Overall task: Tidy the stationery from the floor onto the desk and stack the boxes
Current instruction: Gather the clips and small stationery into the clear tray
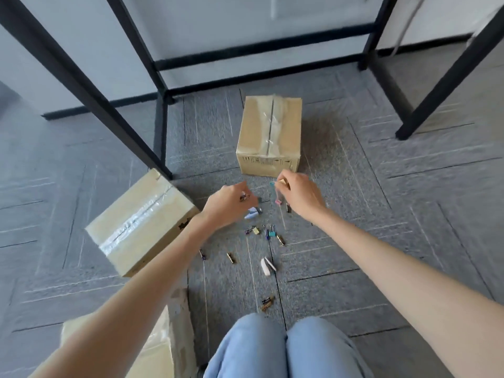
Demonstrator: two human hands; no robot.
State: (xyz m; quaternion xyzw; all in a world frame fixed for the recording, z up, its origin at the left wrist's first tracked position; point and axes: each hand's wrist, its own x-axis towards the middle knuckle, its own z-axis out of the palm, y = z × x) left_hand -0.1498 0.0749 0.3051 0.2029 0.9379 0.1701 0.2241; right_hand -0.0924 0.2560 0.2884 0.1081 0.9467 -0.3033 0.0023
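Grey carpet (pixel 381 214) under the black desk frame (pixel 90 96), 3 taped cardboard boxes on it: far box (pixel 270 137) mid-floor just beyond the hands, left box (pixel 141 225) set at an angle by a desk leg, near box (pixel 169 350) at the near left corner beside the person's knees (pixel 272 347). Left hand (pixel 229 205) is out over the middle w/ fingers curled round a dark clip (pixel 244 197), right hand (pixel 300 195) near it, fingertips pinching a yellow clip (pixel 282 182) w/ a pink clip (pixel 278 201) dangling below. Loose on the carpet btwn hands and knees: a white stapler (pixel 267 266), a small pale blue item (pixel 252 214) just under the left hand, and scattered binder clips (pixel 271 233).
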